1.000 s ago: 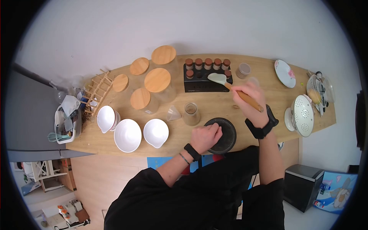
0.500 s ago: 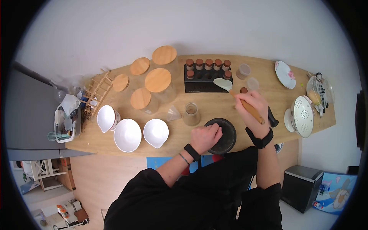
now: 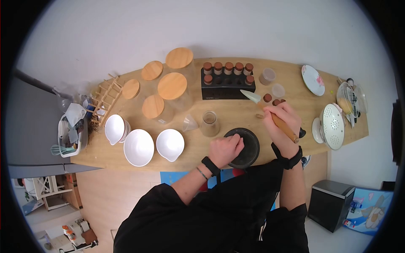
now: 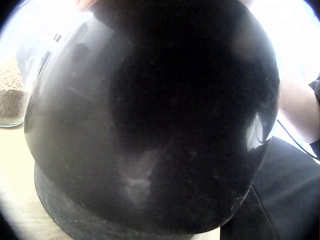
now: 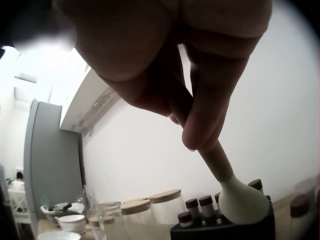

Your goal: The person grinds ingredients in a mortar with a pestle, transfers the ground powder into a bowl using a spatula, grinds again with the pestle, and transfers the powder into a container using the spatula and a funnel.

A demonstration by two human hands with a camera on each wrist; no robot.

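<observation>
My right hand (image 3: 283,125) grips the wooden handle of a silicone spoon (image 3: 251,96) with a pale green head. The spoon's head is held up in the air and overlaps the front right corner of the black spice rack (image 3: 211,93). In the right wrist view my fingers (image 5: 205,117) curl round the handle. My left hand (image 3: 223,151) holds the rim of a dark stone mortar (image 3: 252,147) at the table's front edge. The mortar's dark side fills most of the left wrist view, where only a bit of a finger shows at the top.
Left of the mortar stand a glass jar (image 3: 209,125) and white bowls (image 3: 139,148). Behind them are canisters with wooden lids (image 3: 172,85). Several brown-capped jars (image 3: 267,98) are beyond my right hand. A white colander (image 3: 333,126) and a flowered plate (image 3: 313,80) are at the right.
My right hand has moved back towards me and slightly right, drawing the spoon from over the rack to its corner. The spoon's head has turned to look narrower. The left hand stays on the mortar.
</observation>
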